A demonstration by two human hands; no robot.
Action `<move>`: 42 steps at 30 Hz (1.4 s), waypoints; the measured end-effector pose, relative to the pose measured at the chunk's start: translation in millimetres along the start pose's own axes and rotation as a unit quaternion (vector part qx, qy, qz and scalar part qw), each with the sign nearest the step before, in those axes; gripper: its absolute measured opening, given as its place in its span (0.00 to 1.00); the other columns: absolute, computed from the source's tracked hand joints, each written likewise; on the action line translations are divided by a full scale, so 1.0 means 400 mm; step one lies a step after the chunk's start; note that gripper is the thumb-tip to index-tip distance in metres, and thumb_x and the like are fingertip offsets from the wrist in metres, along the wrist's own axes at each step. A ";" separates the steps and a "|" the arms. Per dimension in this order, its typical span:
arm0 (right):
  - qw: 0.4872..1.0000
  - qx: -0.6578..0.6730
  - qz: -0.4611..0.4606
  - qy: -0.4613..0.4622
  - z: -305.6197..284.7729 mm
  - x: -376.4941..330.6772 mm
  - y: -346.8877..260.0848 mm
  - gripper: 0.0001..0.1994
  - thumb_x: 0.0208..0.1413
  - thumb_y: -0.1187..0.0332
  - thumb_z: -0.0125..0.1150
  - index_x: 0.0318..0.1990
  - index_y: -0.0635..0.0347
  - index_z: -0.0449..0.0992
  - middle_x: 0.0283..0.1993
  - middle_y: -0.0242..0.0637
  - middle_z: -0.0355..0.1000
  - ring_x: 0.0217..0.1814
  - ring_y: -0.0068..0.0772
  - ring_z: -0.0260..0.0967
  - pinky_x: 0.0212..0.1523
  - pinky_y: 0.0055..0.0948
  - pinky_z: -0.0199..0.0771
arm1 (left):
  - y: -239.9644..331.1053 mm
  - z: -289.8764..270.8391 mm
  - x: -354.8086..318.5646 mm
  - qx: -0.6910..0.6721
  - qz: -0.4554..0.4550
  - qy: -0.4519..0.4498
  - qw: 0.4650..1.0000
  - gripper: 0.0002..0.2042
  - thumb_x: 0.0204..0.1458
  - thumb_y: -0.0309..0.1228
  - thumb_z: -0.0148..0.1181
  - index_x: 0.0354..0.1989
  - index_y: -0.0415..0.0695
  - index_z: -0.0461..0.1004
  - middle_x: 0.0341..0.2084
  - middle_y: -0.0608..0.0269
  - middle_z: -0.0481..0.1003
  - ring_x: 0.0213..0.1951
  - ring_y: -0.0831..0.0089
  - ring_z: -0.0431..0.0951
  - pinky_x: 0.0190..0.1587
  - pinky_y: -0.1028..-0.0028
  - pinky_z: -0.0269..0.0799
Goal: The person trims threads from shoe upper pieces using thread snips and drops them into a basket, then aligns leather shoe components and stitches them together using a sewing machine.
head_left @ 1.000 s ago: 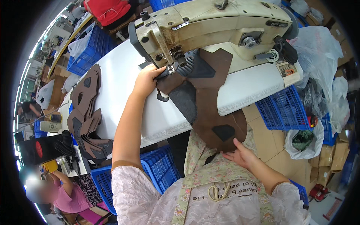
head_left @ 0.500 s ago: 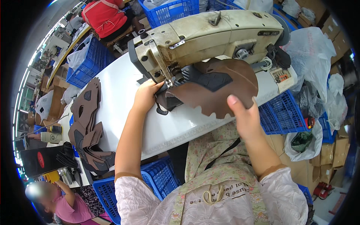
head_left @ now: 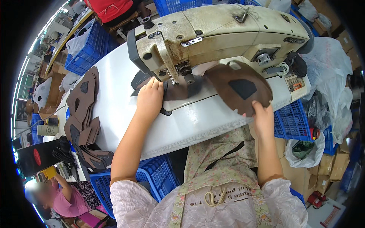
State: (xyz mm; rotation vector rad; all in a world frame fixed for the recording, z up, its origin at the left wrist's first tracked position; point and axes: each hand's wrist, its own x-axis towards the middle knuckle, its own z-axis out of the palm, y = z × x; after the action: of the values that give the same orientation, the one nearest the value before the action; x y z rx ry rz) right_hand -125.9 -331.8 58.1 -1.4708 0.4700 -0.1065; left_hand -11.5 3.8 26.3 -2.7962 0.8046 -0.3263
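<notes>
A cream sewing machine (head_left: 224, 36) stands on a white table. Beneath its presser foot (head_left: 174, 80) lies a brown leather part (head_left: 176, 92) with black sections, partly blurred. Beside the foot, my left hand (head_left: 150, 99) is closed at the part's left side; its thumb is hidden. To the right, a rounded brown leather piece (head_left: 223, 85) with a black patch and notched edge rises under the machine arm. My right hand (head_left: 263, 117) pinches its near right edge, thumb on top. Blur hides whether the two brown areas join.
Stacked brown leather cutouts (head_left: 81, 125) lie on the left of the white table (head_left: 121, 114). Blue crates stand below the table (head_left: 157, 176) and at right (head_left: 292, 121), near plastic bags (head_left: 327, 60). A person in pink (head_left: 70, 199) sits lower left; another in red (head_left: 110, 11) is farther back.
The brown leather has swung from below the needle toward the right, its near edge lifting away. My right hand has moved right with it; my left hand has turned slightly beside the foot.
</notes>
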 end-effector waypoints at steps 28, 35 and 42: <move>0.733 -0.542 -0.408 0.049 0.127 0.092 -0.022 0.24 0.49 0.71 0.58 0.55 0.71 0.66 0.60 0.55 0.65 0.61 0.54 0.64 0.60 0.45 0.64 | 0.068 -0.019 0.010 0.049 -0.016 -0.012 0.999 0.18 0.50 0.27 0.53 0.48 0.30 0.71 0.40 0.53 0.74 0.52 0.59 0.73 0.40 0.71 0.73; 0.655 -0.596 -0.463 -0.046 0.191 0.196 -0.036 0.25 0.47 0.70 0.59 0.55 0.69 0.69 0.57 0.48 0.69 0.63 0.47 0.63 0.64 0.45 0.59 | 0.077 -0.018 0.011 0.074 -0.008 -0.004 0.997 0.20 0.51 0.27 0.52 0.51 0.29 0.70 0.44 0.52 0.74 0.52 0.60 0.73 0.40 0.72 0.75; 0.690 -0.399 -0.574 -0.186 0.209 0.014 -0.106 0.20 0.46 0.70 0.61 0.48 0.70 0.74 0.53 0.48 0.71 0.60 0.46 0.65 0.62 0.44 0.64 | 0.099 -0.043 0.017 0.062 -0.048 -0.098 0.992 0.22 0.52 0.28 0.51 0.54 0.28 0.68 0.46 0.48 0.74 0.54 0.58 0.72 0.42 0.71 0.76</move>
State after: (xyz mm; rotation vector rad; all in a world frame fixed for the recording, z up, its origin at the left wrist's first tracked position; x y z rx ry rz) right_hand -81.0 -261.0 100.2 -2.3938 -0.9540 -0.6451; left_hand -30.0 -35.1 33.5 -2.7014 0.5873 -0.1092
